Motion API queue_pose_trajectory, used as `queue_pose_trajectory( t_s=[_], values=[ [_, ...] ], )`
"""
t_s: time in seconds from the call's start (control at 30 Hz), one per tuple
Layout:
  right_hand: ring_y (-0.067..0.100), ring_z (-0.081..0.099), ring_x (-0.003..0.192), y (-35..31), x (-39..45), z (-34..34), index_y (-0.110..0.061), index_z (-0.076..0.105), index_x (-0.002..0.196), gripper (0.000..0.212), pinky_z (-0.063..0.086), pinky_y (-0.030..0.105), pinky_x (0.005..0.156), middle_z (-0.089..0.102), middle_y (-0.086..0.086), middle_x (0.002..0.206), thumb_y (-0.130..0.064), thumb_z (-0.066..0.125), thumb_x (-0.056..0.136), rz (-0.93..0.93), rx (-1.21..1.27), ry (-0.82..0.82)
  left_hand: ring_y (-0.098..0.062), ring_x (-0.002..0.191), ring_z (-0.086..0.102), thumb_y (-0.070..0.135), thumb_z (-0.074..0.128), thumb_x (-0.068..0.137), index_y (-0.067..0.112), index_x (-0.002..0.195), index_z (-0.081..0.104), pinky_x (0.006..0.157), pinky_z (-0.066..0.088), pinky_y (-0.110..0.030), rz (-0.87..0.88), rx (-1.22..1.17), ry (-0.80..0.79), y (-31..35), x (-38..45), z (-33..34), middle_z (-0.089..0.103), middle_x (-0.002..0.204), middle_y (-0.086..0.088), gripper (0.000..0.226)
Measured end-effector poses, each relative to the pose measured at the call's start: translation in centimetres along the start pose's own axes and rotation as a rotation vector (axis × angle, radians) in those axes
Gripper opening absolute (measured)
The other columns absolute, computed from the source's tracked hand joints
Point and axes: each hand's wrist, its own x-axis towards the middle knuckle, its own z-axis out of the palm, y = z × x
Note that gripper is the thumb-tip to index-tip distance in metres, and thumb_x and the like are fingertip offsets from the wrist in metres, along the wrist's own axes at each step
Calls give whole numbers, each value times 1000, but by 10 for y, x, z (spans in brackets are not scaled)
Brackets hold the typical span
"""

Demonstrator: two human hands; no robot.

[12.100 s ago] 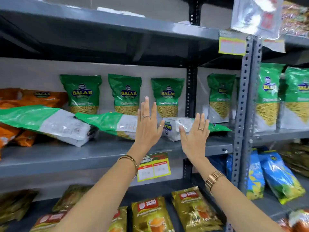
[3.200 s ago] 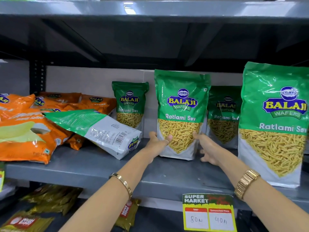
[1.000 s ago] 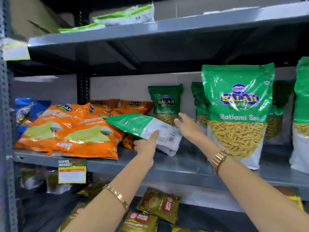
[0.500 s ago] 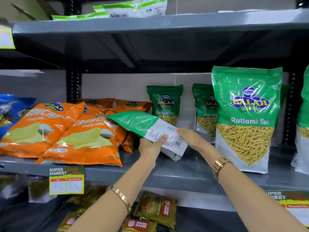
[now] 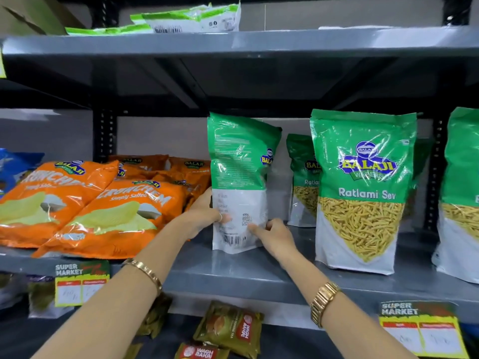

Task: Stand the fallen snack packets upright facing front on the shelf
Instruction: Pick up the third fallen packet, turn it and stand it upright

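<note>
A green and white snack packet (image 5: 239, 161) stands upright on the grey shelf (image 5: 233, 270), its back with the barcode turned toward me. My left hand (image 5: 204, 213) grips its lower left edge and my right hand (image 5: 272, 235) holds its lower right corner. To its right a green Ratlami Sev packet (image 5: 363, 190) stands upright facing front, with another one (image 5: 464, 187) at the frame's right edge. Smaller green packets (image 5: 302, 177) stand at the back of the shelf.
Orange Crunchem chip bags (image 5: 85, 208) lie slanted in a pile on the left of the shelf. Green and white packets (image 5: 191, 18) lie flat on the shelf above. Tea packets (image 5: 230, 327) sit on the lower shelf, and price tags (image 5: 80, 283) hang from the shelf edge.
The green packet lay tilted against the orange bags half a second ago; both hands have lifted it upright, with its back side facing me.
</note>
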Motion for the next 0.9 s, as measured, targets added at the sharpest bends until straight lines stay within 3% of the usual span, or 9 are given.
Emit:
queue_pose_trajectory(
  t_s=[0.13, 0.2, 0.3, 0.37, 0.47, 0.57, 0.7, 0.77, 0.9],
  values=[
    [26, 56, 106, -2, -7, 0, -7, 50, 117, 47, 36, 27, 76, 58, 12, 121, -36, 63, 83, -67, 15, 88, -23, 92, 58, -22, 33, 74, 13, 110, 51, 79, 49, -38, -47, -393, 104, 5, -2, 7, 64, 93, -6, 53],
    [21, 56, 99, -3, -13, -2, -13, 52, 111, 30, 39, 26, 78, 59, 8, 117, -27, 61, 85, -186, 75, 190, -16, 72, 50, -7, 27, 79, 12, 100, 53, 63, 40, -27, -58, -668, 278, 6, -1, 12, 58, 78, -2, 39],
    [17, 60, 96, -5, -18, -5, -22, 55, 95, 11, 46, 23, 77, 62, 3, 106, -15, 57, 87, -346, 125, 231, -19, 69, 54, 23, 35, 90, 11, 79, 62, 63, 42, -27, -155, -816, 398, -2, 6, 19, 70, 64, -1, 31],
    [14, 60, 90, -5, -19, -2, -22, 60, 95, 14, 45, 15, 72, 60, 0, 101, -11, 55, 88, -393, 117, 157, -27, 78, 61, 40, 34, 92, 14, 80, 66, 73, 48, -32, -202, -751, 293, -8, 8, 22, 73, 78, -10, 43],
    [15, 60, 97, -3, -17, 2, -16, 64, 108, 23, 44, 18, 81, 53, -2, 106, -10, 51, 90, -405, 144, 95, -27, 79, 62, 35, 27, 96, 15, 80, 65, 71, 49, -34, -256, -592, 236, -10, 3, 28, 67, 89, -12, 46],
    [11, 54, 105, -5, -13, 1, -13, 59, 120, 29, 42, 15, 83, 52, -2, 116, -15, 47, 94, -315, 245, 68, -29, 90, 63, 39, 34, 93, 19, 82, 68, 91, 50, -43, -233, -553, 234, -6, -5, 31, 69, 105, -13, 41],
    [19, 53, 118, -10, 2, 5, -19, 61, 114, 29, 42, 35, 104, 59, 2, 128, -25, 41, 95, -72, 433, -71, -24, 92, 63, 49, 47, 82, 22, 88, 69, 94, 48, -43, -139, -435, 322, -8, -20, 46, 71, 97, -6, 36],
    [21, 60, 101, -16, 6, 2, -19, 61, 91, 27, 48, 29, 80, 65, 5, 106, -29, 36, 96, 55, 475, -172, -31, 110, 57, 58, 47, 72, 17, 109, 65, 103, 41, -47, -53, -250, 398, -6, -34, 55, 64, 116, -10, 58],
    [16, 48, 61, -24, 7, -3, -17, 52, 72, 42, 38, 26, 53, 50, 4, 69, -41, 30, 98, 216, 557, -212, -32, 121, 44, 35, 41, 92, 12, 129, 48, 100, 33, -38, -63, 25, 486, -9, -48, 65, 48, 129, -14, 44]
  ],
)
